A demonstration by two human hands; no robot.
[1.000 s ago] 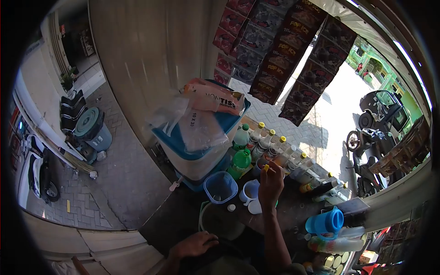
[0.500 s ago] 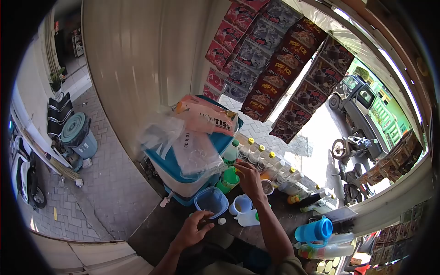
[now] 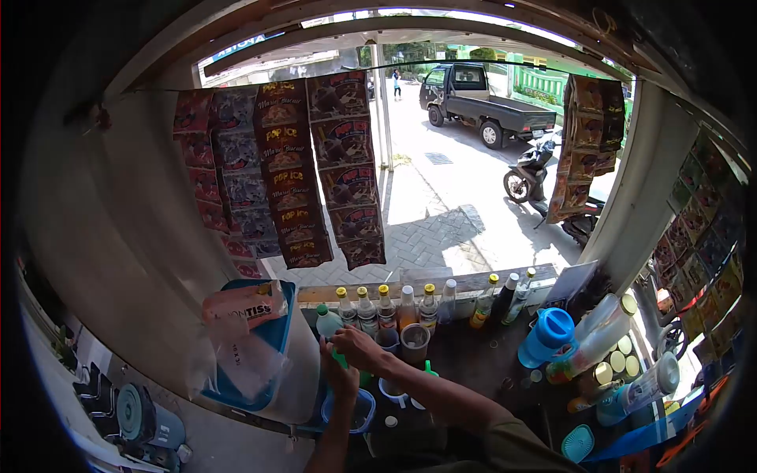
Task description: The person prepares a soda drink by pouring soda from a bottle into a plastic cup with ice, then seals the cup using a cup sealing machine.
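Note:
Both of my hands meet at a green bottle, a small bright green part [image 3: 339,359] of which shows between them; the rest is covered. My right hand [image 3: 359,349] reaches in from the right with its fingers closed at the top. Just below, my left hand [image 3: 341,377] is closed around it from the left. Behind them stands a pale bottle with a green cap [image 3: 327,322]. Beneath my left wrist sits a blue plastic tub [image 3: 363,411]. A pale mug [image 3: 392,392] and a small white cap [image 3: 390,422] are to its right.
A blue-lidded cooler box [image 3: 296,370] with plastic packs [image 3: 244,303] on top stands left. Several bottles [image 3: 385,309] line the counter's back edge. A blue pitcher [image 3: 546,337] and clear jars [image 3: 603,327] stand right. Drink sachet strips [image 3: 292,173] hang in front.
My left hand has moved up from beside the blue tub to join my right hand at the green bottle, and has closed. The view has turned right and lifted toward the street.

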